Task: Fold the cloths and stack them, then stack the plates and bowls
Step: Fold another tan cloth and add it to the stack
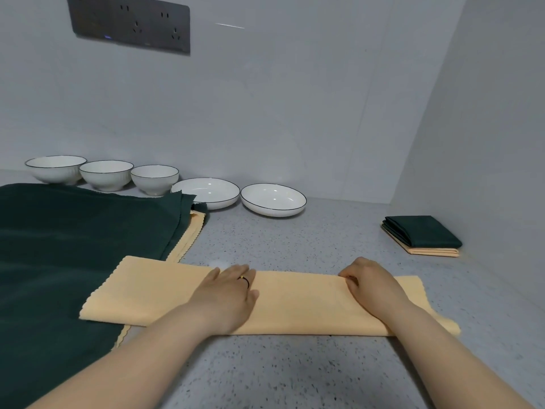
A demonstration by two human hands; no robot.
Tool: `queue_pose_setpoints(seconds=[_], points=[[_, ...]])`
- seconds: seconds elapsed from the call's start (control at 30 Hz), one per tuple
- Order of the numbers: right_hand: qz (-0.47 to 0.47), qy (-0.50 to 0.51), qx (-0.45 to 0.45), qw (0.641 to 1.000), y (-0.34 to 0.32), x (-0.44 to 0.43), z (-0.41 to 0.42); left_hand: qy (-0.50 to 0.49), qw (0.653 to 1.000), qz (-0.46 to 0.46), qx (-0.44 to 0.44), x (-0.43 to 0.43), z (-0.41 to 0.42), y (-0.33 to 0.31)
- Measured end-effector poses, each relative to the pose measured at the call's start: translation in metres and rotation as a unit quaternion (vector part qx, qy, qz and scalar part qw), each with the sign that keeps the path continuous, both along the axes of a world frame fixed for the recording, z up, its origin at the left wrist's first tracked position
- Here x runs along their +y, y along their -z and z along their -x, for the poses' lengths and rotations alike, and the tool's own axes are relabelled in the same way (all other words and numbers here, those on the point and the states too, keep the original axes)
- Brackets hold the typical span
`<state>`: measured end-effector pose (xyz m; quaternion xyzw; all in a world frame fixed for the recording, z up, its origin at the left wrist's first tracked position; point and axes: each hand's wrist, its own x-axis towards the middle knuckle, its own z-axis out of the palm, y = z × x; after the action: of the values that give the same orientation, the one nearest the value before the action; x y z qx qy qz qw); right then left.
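Observation:
A yellow cloth [300, 302], folded into a long strip, lies across the grey speckled counter in front of me. My left hand [230, 293] presses flat on its middle with straight fingers. My right hand [371, 284] rests on the strip further right, its fingers curled at the far edge; the grip itself is hidden. A dark green cloth [65, 255] lies spread at the left over another yellow cloth [188, 240]. At the far right sits a stack of folded cloths [424, 236], green on yellow. Three white bowls [106, 175] and two white plates [272, 199] line the back wall.
The counter [295, 373] ends at a grey wall behind and a side wall at the right. A dark socket panel [129, 23] hangs on the back wall, upper left. The strip's left end overlaps the green cloth.

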<state>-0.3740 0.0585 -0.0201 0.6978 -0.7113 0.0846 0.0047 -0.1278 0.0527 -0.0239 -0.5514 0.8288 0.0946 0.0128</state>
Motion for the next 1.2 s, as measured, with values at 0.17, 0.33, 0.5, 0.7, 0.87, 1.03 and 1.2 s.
queue_pose_setpoints(seconds=[0.17, 0.33, 0.5, 0.7, 0.87, 1.03, 1.2], points=[[-0.059, 0.002, 0.067, 0.996, -0.001, 0.003, -0.015, -0.003, 1.000, 0.003, 0.001, 0.003, 0.002, 0.007], [-0.065, -0.059, 0.043, 0.995, -0.006, 0.000, -0.075, -0.008, 1.000, 0.010, 0.007, 0.004, 0.002, 0.010], [-0.077, -0.122, -0.047, 0.988, 0.010, 0.004, -0.137, -0.019, 0.999, 0.015, 0.035, 0.002, -0.001, 0.009], [-0.132, -0.096, -0.027, 0.986, 0.012, 0.012, -0.107, -0.023, 1.000, 0.008, 0.004, -0.002, -0.009, 0.008], [-0.139, -0.015, -0.012, 0.990, 0.009, 0.020, -0.048, -0.027, 0.999, 0.004, -0.032, -0.010, -0.037, 0.005], [-0.142, 0.078, -0.003, 0.987, 0.008, 0.030, 0.016, -0.077, 0.996, 0.016, -0.053, -0.023, -0.072, 0.002], [-0.143, 0.123, 0.010, 0.982, 0.011, 0.031, 0.045, -0.086, 0.995, 0.033, -0.043, -0.025, -0.080, 0.005]])
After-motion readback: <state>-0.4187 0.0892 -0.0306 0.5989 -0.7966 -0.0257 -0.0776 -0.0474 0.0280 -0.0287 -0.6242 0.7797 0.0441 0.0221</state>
